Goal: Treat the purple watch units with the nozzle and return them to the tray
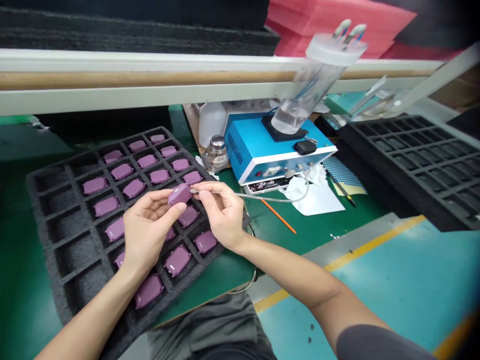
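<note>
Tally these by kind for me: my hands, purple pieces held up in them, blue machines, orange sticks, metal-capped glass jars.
Hands: 2, left hand and right hand
Held purple piece: 1
Blue machine: 1
Orange stick: 1
Metal-capped glass jar: 1
Total: 6

You were stationed in a factory workshop, at an assembly bench. Indicators: the green worktop (315,225) carried a foam tray (73,222) with rows of matching purple cases (178,260) and a blue machine (268,150) with front-panel controls; a shelf (150,95) above held stacked red sheets (330,25); yellow lines (360,250) marked the turquoise floor (375,285) beside you.
</note>
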The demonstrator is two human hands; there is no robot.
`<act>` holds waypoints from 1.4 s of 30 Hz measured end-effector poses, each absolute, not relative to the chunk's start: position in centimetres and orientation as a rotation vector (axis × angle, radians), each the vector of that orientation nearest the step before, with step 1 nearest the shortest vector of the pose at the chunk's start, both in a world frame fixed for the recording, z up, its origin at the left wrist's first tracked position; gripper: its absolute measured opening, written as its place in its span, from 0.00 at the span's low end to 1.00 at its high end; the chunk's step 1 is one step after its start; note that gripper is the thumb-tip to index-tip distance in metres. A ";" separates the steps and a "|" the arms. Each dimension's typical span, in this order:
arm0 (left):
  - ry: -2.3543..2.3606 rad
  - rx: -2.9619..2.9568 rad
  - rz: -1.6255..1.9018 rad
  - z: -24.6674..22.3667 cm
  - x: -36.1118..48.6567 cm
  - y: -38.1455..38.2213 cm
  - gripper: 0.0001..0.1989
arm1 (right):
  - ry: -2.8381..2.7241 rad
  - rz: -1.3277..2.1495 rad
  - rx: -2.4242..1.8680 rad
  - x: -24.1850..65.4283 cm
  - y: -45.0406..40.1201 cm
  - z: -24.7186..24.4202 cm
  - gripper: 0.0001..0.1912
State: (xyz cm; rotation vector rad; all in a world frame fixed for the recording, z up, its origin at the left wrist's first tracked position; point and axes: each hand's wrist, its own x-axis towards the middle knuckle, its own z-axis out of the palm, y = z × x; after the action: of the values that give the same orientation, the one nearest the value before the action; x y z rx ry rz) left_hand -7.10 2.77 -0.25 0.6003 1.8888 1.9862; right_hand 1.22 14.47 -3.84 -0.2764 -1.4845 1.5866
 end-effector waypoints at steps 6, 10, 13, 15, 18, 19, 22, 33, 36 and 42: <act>1.901 0.586 1.976 -0.4 -7.2 2.7 0.20 | -1.469 1.613 -0.270 1.2 14.5 -3.9 0.09; 1.894 0.599 1.978 -0.3 -7.2 2.7 0.19 | -1.455 1.605 -0.256 1.1 14.5 -3.8 0.08; 1.894 0.604 1.977 -0.1 -7.1 2.8 0.19 | -1.466 1.596 -0.270 1.0 14.5 -3.7 0.08; 1.894 0.597 1.981 0.0 -7.1 2.9 0.19 | -1.461 1.602 -0.263 1.0 14.6 -3.8 0.09; 1.893 0.576 1.988 0.1 -7.2 3.0 0.19 | -1.458 1.614 -0.253 0.9 14.7 -3.7 0.09; 1.892 0.572 1.991 0.1 -7.2 3.0 0.19 | -1.458 1.618 -0.252 0.9 14.7 -3.7 0.10; 1.893 0.568 1.998 0.0 -7.2 3.1 0.19 | -1.455 1.632 -0.253 0.9 14.7 -3.5 0.09; 1.858 0.570 2.019 -0.1 -7.1 3.1 0.19 | -1.458 1.636 -0.257 1.0 14.6 -3.8 0.08; 1.851 0.577 2.019 -0.1 -7.1 3.1 0.19 | -1.473 1.633 -0.274 1.0 14.6 -3.8 0.09; 1.849 0.590 2.024 0.0 -7.1 2.9 0.18 | -1.466 1.632 -0.262 1.1 14.6 -3.8 0.08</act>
State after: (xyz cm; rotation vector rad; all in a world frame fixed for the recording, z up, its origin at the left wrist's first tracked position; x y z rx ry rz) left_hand -7.14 2.95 0.01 0.5905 1.8489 2.0243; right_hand 1.05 14.57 -3.77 -0.2622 -1.4660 1.6320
